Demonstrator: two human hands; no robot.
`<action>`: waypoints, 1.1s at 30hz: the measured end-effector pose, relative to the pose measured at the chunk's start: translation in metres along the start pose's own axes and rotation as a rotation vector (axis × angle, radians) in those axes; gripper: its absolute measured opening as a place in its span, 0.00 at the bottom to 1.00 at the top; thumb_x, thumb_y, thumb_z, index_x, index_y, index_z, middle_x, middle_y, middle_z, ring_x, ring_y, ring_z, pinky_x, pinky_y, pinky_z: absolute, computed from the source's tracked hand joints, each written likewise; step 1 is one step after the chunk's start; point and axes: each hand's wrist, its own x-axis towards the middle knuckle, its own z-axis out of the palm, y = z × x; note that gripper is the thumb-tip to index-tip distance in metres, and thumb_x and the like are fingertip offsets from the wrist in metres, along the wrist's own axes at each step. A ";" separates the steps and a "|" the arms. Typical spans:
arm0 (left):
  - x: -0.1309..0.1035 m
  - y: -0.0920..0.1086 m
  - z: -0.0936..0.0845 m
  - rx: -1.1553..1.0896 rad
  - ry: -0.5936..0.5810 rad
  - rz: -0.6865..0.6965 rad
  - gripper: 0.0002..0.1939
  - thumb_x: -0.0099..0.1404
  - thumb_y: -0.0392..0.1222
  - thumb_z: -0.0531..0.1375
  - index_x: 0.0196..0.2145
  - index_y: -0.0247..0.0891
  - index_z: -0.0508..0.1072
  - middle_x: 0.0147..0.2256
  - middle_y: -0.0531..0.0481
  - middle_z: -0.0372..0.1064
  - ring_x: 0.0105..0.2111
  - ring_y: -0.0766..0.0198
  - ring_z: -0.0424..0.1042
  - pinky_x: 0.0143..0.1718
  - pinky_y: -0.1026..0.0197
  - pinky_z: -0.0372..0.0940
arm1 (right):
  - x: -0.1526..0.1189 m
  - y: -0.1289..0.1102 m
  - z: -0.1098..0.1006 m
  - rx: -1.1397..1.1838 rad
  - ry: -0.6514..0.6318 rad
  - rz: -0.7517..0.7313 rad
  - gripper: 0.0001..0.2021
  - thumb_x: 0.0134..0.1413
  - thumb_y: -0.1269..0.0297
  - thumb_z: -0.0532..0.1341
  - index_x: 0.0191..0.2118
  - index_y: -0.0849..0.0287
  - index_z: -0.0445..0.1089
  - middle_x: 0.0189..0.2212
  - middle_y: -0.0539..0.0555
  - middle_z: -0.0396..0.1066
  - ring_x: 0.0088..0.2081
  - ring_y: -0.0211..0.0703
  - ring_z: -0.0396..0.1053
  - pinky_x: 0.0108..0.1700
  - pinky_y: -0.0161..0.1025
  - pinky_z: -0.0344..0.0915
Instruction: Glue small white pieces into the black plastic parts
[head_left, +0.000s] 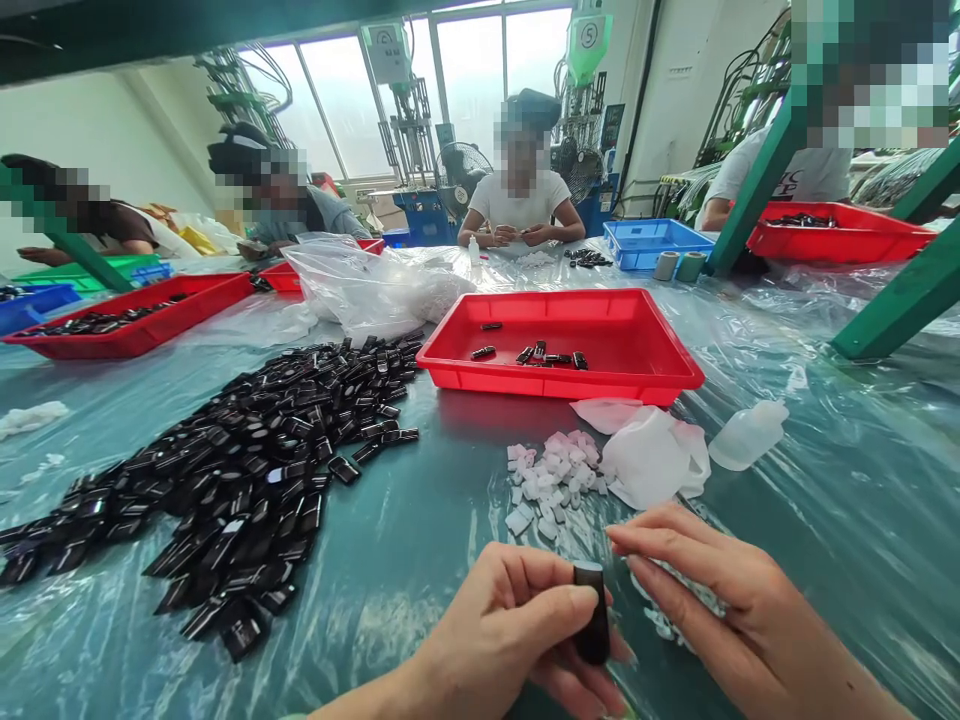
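My left hand (517,625) grips a small glossy black plastic piece (592,620) between thumb and fingers, upright with a pale top end. Just to the right, my right hand (720,590) has its fingers stretched out, their tips near the black piece but apart from it; I see nothing held there. Beyond the hands lies a heap of small white pads (555,475), some tinged pink. More small white bits (664,625) lie partly hidden beneath my right hand. To the left spreads a large pile of similar black pieces (255,460).
A red tray (562,380) with several black pieces stands ahead. Beside the pads are a crumpled white cloth (656,455) and a translucent squeeze bottle (748,435). Clear plastic bags (360,290) lie behind the pile. Green posts (900,290) rise at right. Several people sit across the plastic-covered table.
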 end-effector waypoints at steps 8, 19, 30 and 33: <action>0.001 0.000 -0.001 -0.187 0.003 -0.033 0.23 0.63 0.51 0.53 0.32 0.24 0.74 0.30 0.34 0.73 0.24 0.60 0.75 0.21 0.70 0.67 | -0.004 0.020 0.009 -0.452 -0.028 -0.019 0.10 0.52 0.74 0.53 0.26 0.57 0.68 0.30 0.55 0.66 0.34 0.49 0.65 0.34 0.47 0.61; -0.001 -0.003 -0.002 -0.049 0.004 -0.017 0.13 0.58 0.43 0.60 0.31 0.25 0.74 0.31 0.38 0.73 0.25 0.64 0.74 0.22 0.74 0.66 | -0.002 0.015 0.007 -0.301 0.055 -0.104 0.10 0.55 0.75 0.53 0.28 0.58 0.67 0.27 0.51 0.68 0.31 0.40 0.65 0.35 0.40 0.58; -0.002 -0.001 0.005 0.088 0.019 -0.046 0.16 0.50 0.46 0.66 0.29 0.27 0.74 0.26 0.44 0.70 0.25 0.65 0.72 0.24 0.70 0.65 | 0.001 -0.001 -0.003 0.093 -0.005 0.221 0.07 0.55 0.66 0.56 0.29 0.57 0.70 0.22 0.47 0.70 0.23 0.36 0.67 0.26 0.30 0.63; -0.004 -0.002 0.008 0.099 -0.016 -0.057 0.19 0.48 0.48 0.66 0.29 0.27 0.75 0.25 0.45 0.69 0.24 0.67 0.71 0.24 0.71 0.64 | 0.001 -0.007 -0.002 0.254 -0.021 0.294 0.09 0.55 0.63 0.57 0.27 0.58 0.70 0.20 0.47 0.69 0.23 0.35 0.66 0.26 0.29 0.63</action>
